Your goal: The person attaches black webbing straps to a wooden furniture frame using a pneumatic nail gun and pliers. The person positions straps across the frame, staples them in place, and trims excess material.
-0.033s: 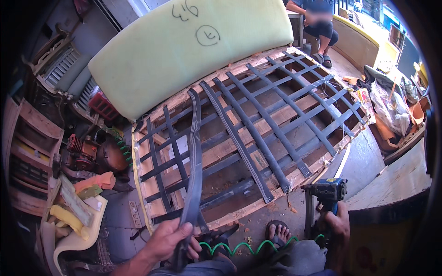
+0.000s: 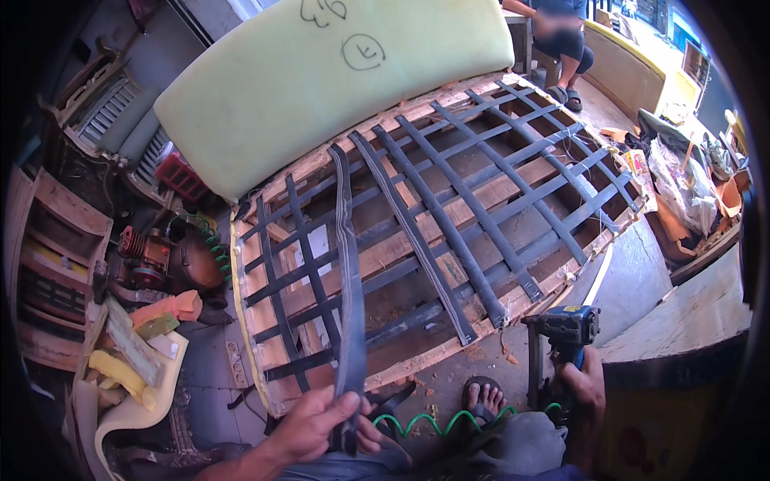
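Observation:
My left hand is closed round the near end of a dark webbing strap. The strap runs from the far rail across the wooden seat frame to my fingers, past the near rail. Its far end lies on the far rail. Other dark straps criss-cross the frame, woven over and under each other. My right hand grips a blue and black staple gun, held upright off the near right corner of the frame. A coiled green air hose stretches between my hands, near the gun.
A pale green foam-padded backrest rises behind the frame. An air compressor and foam scraps are on the left. At the far right sits another person, near bags and debris. My sandalled foot is below the near rail.
My left hand has moved a little to the right with the strap end, and the strap lies straighter across the frame. My right hand and the staple gun have shifted slightly up and left.

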### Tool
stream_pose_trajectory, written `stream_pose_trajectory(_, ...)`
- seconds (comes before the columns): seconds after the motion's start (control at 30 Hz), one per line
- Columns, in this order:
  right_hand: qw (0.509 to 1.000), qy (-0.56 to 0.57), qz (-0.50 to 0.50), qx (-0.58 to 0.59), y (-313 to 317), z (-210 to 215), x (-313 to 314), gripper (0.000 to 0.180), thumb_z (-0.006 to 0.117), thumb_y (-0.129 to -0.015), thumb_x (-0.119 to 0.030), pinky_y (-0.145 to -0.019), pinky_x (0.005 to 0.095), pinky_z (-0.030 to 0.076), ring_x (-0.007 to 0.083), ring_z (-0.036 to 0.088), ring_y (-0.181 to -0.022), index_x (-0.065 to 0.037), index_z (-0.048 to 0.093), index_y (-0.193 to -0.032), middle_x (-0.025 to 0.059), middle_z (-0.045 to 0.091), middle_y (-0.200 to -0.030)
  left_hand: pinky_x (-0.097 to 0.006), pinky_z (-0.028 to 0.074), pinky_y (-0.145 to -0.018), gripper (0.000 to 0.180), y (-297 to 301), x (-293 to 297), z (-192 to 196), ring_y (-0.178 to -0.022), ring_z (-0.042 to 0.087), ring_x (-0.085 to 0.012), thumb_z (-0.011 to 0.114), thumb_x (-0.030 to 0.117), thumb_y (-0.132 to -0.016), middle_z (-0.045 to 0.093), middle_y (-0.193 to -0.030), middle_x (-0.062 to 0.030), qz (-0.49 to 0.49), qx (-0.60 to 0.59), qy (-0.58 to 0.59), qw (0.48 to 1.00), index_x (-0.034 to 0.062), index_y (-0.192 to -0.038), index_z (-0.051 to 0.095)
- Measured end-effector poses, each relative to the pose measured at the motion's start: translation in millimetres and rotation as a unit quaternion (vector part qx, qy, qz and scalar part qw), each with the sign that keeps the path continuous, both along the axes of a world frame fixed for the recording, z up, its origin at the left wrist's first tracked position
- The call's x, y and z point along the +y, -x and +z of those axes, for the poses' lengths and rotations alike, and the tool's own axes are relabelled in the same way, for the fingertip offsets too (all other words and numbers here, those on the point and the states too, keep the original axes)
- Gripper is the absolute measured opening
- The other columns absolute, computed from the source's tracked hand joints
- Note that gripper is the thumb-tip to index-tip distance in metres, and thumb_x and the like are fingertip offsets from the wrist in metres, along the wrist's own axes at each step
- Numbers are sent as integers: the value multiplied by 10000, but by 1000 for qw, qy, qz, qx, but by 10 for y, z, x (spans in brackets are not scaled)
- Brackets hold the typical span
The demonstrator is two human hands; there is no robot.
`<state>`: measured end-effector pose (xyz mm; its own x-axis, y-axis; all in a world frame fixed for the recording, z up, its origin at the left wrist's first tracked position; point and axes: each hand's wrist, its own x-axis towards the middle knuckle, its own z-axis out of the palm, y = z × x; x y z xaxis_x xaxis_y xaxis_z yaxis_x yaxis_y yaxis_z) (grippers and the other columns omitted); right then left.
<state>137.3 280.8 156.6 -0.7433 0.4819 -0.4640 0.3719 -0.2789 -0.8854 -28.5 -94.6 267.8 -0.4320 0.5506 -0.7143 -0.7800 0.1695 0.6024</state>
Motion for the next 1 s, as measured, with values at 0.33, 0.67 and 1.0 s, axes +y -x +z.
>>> stream_pose_trajectory(0.33,998,-33,43,17,68,-326,-90,116,576,-784,-57,-474,302,469,127,588,-500,14,635,-853,44,603,-609,-287,439,-539,375,-1015,1236,-1273,-571,526,-158,356,366,-1126,555,-664,-96,142,183,-1,973,14,-1080,476)
stream_pose_trajectory(0.67,999,-19,13,-30,143,-128,-198,110,575,-806,-79,-489,296,466,139,598,-500,18,621,-781,39,598,-601,-269,455,-575,368,-1106,1396,-2110,-582,544,-116,382,321,-1119,593,-686,-65,183,315,-18,931,-6,-1028,523)
stream_pose_trajectory(1.0,970,-217,85,67,278,429,-830,311,636,-813,-69,-655,336,527,143,662,-714,43,686,-1099,120,721,-891,-348,527,-708,239,-592,1253,-3043,-746,649,-223,524,236,-1069,657,-845,-85,81,625,17,776,12,-1071,607)
